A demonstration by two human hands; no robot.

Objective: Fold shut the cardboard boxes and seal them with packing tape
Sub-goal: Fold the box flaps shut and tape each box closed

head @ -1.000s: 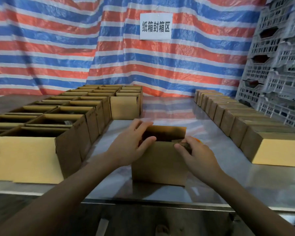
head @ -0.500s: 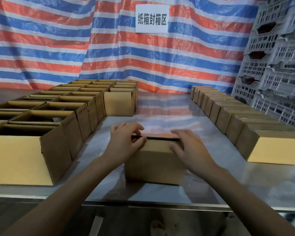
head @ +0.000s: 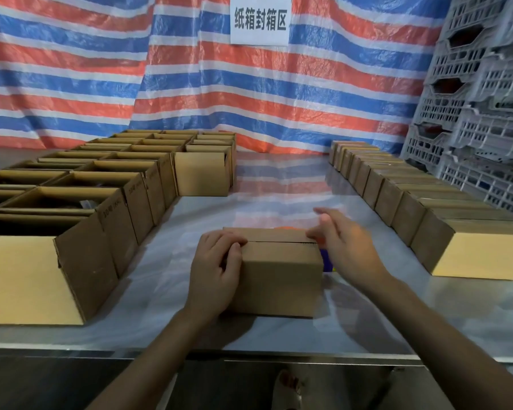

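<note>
Fingers of left hand (head: 216, 266) grip one folded box (head: 282, 276); right hand (head: 350, 253) fingers loose, blurred, beside it.

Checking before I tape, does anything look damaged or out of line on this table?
Only one thing: the nearest open box on the left has a ragged, nicked front corner. The centre box held by the left hand sits square, flaps meeting evenly.
</note>
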